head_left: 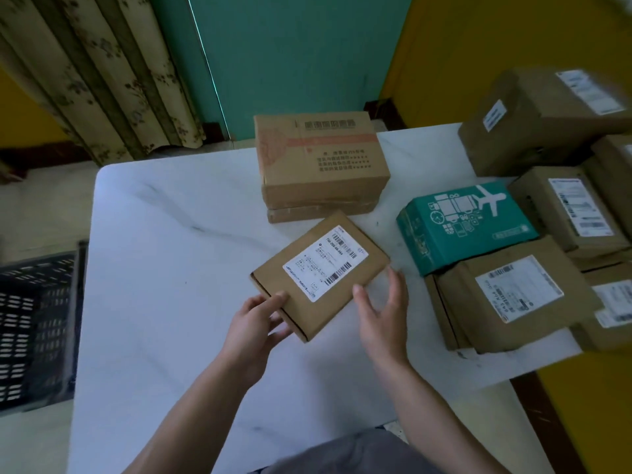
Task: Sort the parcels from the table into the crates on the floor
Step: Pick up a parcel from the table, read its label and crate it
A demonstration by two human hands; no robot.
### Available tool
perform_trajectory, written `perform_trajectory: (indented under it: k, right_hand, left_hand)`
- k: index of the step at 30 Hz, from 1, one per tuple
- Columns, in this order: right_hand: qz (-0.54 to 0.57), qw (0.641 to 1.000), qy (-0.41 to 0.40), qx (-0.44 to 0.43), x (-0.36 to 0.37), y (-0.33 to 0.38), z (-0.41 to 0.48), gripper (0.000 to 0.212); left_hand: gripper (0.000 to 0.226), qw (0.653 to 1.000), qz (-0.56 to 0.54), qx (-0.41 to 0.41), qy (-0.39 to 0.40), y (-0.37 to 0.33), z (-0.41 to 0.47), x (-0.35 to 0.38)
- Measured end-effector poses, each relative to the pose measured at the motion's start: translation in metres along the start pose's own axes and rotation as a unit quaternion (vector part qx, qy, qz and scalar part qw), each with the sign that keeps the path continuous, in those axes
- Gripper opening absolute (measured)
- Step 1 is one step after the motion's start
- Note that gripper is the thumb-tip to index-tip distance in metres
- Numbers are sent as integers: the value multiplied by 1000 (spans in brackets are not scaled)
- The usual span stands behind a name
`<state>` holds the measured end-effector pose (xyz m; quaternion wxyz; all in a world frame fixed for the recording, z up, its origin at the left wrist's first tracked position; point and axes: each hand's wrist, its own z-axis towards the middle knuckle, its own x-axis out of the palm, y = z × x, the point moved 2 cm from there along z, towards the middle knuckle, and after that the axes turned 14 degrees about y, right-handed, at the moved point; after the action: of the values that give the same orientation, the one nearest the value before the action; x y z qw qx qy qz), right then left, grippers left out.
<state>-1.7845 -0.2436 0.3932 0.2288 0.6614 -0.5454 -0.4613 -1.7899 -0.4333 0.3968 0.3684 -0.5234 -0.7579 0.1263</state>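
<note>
The left grip (263, 313) pinches the flat labelled parcel (319, 273) at its near corner, thumb on top (fingers underneath), over the tabletop (164, 234). The right grip (383, 309) is spread, fingers straight, just beside the parcel's other near edge. A dark crate (34, 319) sits well left of both.

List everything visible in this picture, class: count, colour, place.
table: one, white marbled
flat parcel: one, brown with white label, table centre, held
printed carton: one, brown, far middle of table
thin box: one, brown, under the printed carton
teal box: one, teal with white aeroplane print, right of centre
labelled parcels: at least five, brown, piled at table's right end
crate: one, black, floor left of table
curtain: one, beige floral, back left
left hand: one, grips flat parcel's near corner
right hand: one, at flat parcel's right edge
</note>
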Motion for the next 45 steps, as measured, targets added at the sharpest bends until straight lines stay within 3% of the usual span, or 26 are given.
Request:
perform_trajectory:
  k: [4, 10, 24, 30, 45]
  right_hand:
    - [176, 981, 82, 5, 17, 7, -21, 69]
    - [256, 961, 85, -56, 21, 23, -30, 56]
    - [205, 946, 204, -149, 17, 64, -37, 52]
    - [175, 950, 208, -155, 16, 88, -34, 41]
    - [128, 950, 216, -186, 22, 102, -44, 57]
  left_hand:
    - [22, 998, -54, 0, 44, 7, -16, 5]
    - [30, 996, -14, 10, 86, 9, -36, 3]
    - [29, 974, 158, 145, 68, -46, -62, -2]
    - [23, 973, 145, 178, 33, -48, -70, 6]
    - [29, 972, 97, 213, 16, -89, -69, 20]
